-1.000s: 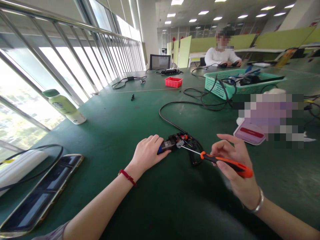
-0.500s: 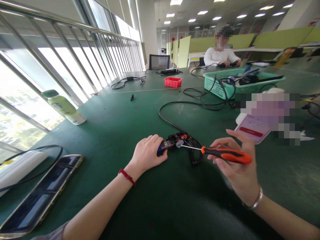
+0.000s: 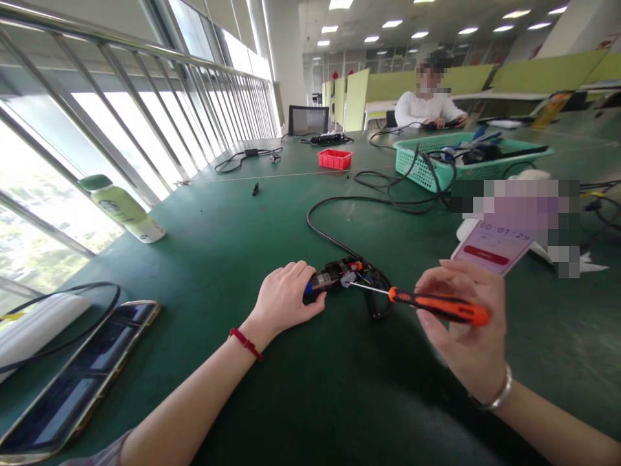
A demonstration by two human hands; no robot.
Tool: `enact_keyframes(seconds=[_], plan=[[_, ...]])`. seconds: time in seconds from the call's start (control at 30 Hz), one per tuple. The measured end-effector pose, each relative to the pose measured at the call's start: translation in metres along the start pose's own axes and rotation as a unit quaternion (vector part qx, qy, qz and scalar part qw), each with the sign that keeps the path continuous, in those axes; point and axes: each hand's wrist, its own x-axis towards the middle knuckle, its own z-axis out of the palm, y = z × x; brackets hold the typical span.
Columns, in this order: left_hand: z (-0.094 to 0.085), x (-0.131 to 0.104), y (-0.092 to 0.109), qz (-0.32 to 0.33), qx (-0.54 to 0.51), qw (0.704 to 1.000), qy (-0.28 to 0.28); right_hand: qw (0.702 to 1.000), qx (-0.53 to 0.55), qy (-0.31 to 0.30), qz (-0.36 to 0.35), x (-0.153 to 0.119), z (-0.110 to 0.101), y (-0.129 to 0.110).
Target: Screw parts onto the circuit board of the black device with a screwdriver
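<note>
On the green table lies a corded power tool with its inside exposed, showing small coloured wires and a grey part. My left hand is wrapped over the tool's blue-and-black cylindrical end, pressing it to the tabletop. An orange-and-black screwdriver is held by the handle between the thumb and fingers of my right hand. Its thin shaft points left, and the tip meets the grey part among the wires. Whether the tip sits in a screw is too small to tell.
A cable runs from the tool to a green basket of tools and cords. Nearby are a red tray, a lit phone, a bottle, and another phone. A person sits across the table.
My right hand has shifted slightly right along the screwdriver handle, its fingers more curled, and the handle has turned. The tip stays at the grey part; my left hand keeps its place.
</note>
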Motion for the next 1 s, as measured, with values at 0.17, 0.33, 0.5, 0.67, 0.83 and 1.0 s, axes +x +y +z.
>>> enact_keyframes(seconds=[0.17,0.33,0.5,0.67,0.83,1.0], plan=[[0.0,0.0,-0.001,0.008,-0.009,1.0,0.0,0.996,-0.023,-0.083,0.029,-0.003,-0.005,-0.001],[0.001,0.0,-0.004,0.025,-0.013,1.0,0.007,0.994,-0.033,-0.102,0.034,-0.007,-0.007,0.001],[0.003,0.001,-0.008,0.038,-0.006,0.999,0.013,0.997,0.059,-0.041,0.012,-0.005,0.001,-0.002],[0.003,0.0,-0.009,0.054,-0.012,0.998,0.009,0.997,0.052,-0.052,0.017,-0.007,0.001,-0.001],[0.002,0.001,-0.009,0.06,-0.017,0.998,0.011,0.994,0.027,-0.081,0.069,-0.011,-0.005,0.001],[0.002,0.001,-0.009,0.057,-0.018,0.998,0.006,0.996,0.03,-0.068,0.046,-0.009,-0.002,-0.002]])
